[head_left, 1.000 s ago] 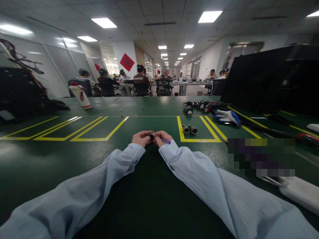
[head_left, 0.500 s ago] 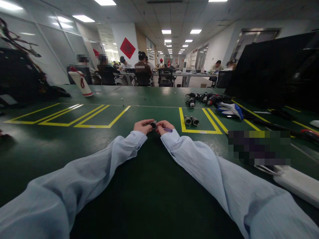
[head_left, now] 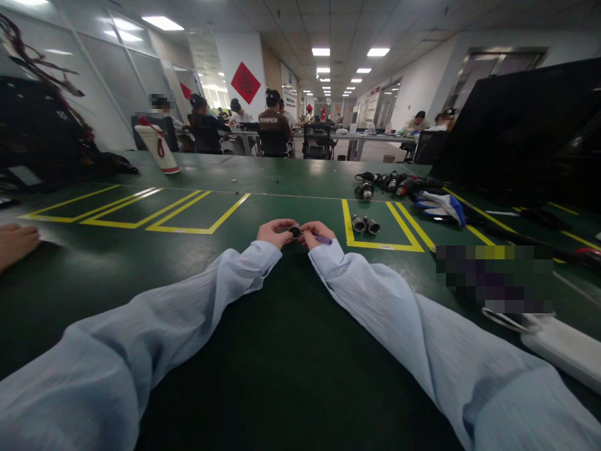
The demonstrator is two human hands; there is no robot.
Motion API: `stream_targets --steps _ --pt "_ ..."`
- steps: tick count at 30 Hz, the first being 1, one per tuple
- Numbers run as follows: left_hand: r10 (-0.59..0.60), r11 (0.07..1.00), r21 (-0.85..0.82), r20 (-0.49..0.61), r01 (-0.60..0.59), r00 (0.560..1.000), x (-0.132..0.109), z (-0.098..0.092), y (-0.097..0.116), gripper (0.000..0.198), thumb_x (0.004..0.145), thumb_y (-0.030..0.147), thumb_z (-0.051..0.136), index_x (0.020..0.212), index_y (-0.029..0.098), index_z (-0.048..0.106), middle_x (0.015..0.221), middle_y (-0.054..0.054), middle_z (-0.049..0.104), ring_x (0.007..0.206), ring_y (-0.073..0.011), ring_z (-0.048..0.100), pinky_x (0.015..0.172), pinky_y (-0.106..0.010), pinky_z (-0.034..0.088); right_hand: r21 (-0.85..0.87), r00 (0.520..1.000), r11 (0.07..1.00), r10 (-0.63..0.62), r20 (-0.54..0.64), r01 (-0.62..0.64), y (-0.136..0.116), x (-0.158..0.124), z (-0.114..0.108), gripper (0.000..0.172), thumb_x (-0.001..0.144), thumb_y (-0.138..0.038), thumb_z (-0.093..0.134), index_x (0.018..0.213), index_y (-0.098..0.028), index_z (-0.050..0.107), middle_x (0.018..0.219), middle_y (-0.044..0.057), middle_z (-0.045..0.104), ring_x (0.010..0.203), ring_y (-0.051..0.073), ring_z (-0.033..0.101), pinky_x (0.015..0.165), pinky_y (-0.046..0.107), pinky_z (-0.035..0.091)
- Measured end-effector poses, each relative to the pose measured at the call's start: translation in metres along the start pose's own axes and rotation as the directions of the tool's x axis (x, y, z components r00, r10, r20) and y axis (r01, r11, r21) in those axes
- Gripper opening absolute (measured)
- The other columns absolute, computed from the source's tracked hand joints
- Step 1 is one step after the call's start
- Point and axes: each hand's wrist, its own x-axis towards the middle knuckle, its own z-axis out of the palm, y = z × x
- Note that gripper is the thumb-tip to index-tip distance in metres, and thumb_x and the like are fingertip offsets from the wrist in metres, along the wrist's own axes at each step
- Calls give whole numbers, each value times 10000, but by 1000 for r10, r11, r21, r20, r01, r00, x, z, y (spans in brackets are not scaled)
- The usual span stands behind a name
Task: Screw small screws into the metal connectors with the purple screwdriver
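Note:
My left hand (head_left: pixel 273 233) is closed around a round metal connector (head_left: pixel 295 231), its dark open end facing me. Close beside it, my right hand (head_left: pixel 317 234) pinches a small screwdriver with a purple handle (head_left: pixel 323 240). The handle sticks out to the right beneath my fingers, and the screwdriver's tip is at the connector, too small to make out. To the right, two similar metal connectors (head_left: pixel 365 225) lie side by side within a yellow-taped area.
Behind the loose connectors lie cabled metal parts (head_left: pixel 366 190) and a blue-and-white glove (head_left: pixel 441 208). A white tumbler (head_left: pixel 158 148) stands at the far left. Another person's hand (head_left: pixel 17 244) rests at the left edge. A dark monitor (head_left: pixel 526 131) and a white case (head_left: pixel 563 344) are at right.
The connector in my left hand has turned so its open end shows more. Another person's hand has come in at the left edge. The whole view has shifted slightly.

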Motion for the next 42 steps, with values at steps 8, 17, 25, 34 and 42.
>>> stream_targets --steps 8,17,25,34,42 --pt "69 992 99 30 -72 997 -5 0 5 281 483 165 653 756 99 651 765 -65 658 642 -146 595 560 -236 503 65 999 998 -29 32 27 -4 -3 1 94 698 -178 441 730 -170 530 541 -45 539 460 61 513 484 175 433" --pt "43 991 125 -51 -36 998 -4 1 4 188 471 153 642 655 116 650 707 -47 657 610 -151 588 554 -260 499 42 998 998 -47 51 45 3 -1 2 101 695 -189 452 738 -171 541 538 -40 547 460 67 510 484 182 424" --pt "70 990 126 -56 -63 996 -6 3 7 119 486 114 592 603 111 613 733 -57 659 644 -156 590 510 -226 494 11 995 995 -100 24 99 3 -3 4 100 697 -202 449 726 -179 541 550 -34 541 479 76 512 510 195 429" --pt "109 982 158 -32 -103 993 -6 2 5 128 498 139 604 622 109 620 715 -50 657 617 -144 583 505 -218 490 12 994 994 -109 20 109 2 -3 3 108 700 -197 443 724 -171 545 562 -26 544 488 78 511 510 198 428" --pt "118 976 185 -24 -111 993 -5 3 5 181 515 165 624 683 100 639 691 -36 648 570 -115 569 486 -200 487 22 991 991 -131 13 131 2 -3 1 110 695 -187 445 740 -166 543 558 -30 549 474 71 507 495 186 418"
